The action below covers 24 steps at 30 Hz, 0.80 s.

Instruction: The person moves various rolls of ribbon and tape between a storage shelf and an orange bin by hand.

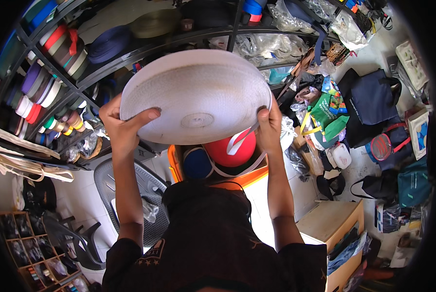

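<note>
Held up in front of me is a large flat roll of white webbing (pixel 198 97), wound in a tight disc and tilted so its face shows. My left hand (pixel 125 121) grips its left edge, thumb on the face and fingers hidden behind. On the opposite edge my right hand (pixel 269 124) is closed the same way. Below the roll, an orange crate (pixel 249 178) holds a red roll (pixel 231 152) and a dark blue roll (pixel 197 162). A loose white strap end (pixel 237 143) lies over the red roll.
Black metal shelving (pixel 130 59) across the back carries a navy webbing roll (pixel 110 44) and several coloured rolls. A grey plastic chair (pixel 112 187) stands left of the crate. Bags, including a green bag (pixel 330 117), are heaped at the right, near a cardboard box (pixel 337 225).
</note>
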Available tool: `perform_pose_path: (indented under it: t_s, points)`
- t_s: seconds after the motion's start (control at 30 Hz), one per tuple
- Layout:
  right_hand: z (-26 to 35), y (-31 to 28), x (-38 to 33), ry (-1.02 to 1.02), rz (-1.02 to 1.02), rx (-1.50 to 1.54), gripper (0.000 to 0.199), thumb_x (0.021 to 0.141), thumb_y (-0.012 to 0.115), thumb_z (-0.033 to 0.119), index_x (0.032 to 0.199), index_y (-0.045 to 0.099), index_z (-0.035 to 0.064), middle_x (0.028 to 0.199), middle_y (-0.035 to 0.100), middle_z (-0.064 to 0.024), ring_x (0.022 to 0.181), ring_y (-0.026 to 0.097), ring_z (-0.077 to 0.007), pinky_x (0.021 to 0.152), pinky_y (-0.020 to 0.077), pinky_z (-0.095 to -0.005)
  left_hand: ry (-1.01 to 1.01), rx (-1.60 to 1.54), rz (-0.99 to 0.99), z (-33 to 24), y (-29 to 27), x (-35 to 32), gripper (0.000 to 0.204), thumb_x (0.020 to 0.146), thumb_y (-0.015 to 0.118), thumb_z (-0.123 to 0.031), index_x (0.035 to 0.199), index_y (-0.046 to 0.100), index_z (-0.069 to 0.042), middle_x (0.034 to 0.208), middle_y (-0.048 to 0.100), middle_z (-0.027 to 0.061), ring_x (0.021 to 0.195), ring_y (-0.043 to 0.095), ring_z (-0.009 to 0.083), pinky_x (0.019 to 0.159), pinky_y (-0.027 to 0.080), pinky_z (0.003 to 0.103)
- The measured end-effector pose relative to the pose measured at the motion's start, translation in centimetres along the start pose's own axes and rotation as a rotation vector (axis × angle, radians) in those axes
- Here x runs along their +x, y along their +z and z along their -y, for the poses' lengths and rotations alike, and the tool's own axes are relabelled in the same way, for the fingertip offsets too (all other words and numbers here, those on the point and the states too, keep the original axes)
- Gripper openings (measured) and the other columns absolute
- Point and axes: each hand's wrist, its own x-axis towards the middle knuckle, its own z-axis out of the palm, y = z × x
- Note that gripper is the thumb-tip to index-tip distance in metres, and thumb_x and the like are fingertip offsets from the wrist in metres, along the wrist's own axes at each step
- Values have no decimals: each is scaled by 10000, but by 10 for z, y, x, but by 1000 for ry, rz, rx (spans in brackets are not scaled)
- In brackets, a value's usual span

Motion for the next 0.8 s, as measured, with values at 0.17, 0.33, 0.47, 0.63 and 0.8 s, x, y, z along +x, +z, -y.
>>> perform_pose_path:
  t_s: [0.17,0.33,0.47,0.63,0.8]
  points:
    - [-36,17,-17,71,-225,45,472,962,565,395,1174,547,-26,1034,622,-39,908,545,-86,796,428,-244,-169,-303,-291,31,24,-13,549,692,830,-154,1126,550,32,1052,617,131,919,620,240,835,518,388]
    - [-23,52,-15,116,-363,218,414,909,669,243,1187,543,-37,1088,630,-74,974,556,-122,886,417,-277,-219,-688,-519,53,77,-23,665,835,743,-256,1331,384,5,1265,527,127,1109,560,250,970,476,411]
    - [-10,66,-6,73,-620,230,469,849,730,182,1203,519,-43,1120,617,-127,1016,570,-183,933,419,-325,-210,-783,-615,54,111,-29,548,837,752,-246,1225,508,56,1164,599,127,1023,603,234,943,482,378]
    - [-1,-3,7,96,-431,182,467,748,796,115,1132,585,-45,1037,658,-109,914,620,-170,840,478,-310,-175,-623,-66,57,58,-11,430,854,686,-127,1217,532,43,1085,648,103,961,625,153,865,498,297]
    - [24,-32,29,205,1,-28,360,699,818,41,1019,675,-41,893,697,-70,779,639,-119,728,502,-257,-272,-324,161,65,44,6,343,816,728,-140,1084,631,50,934,687,84,796,642,125,734,520,261]
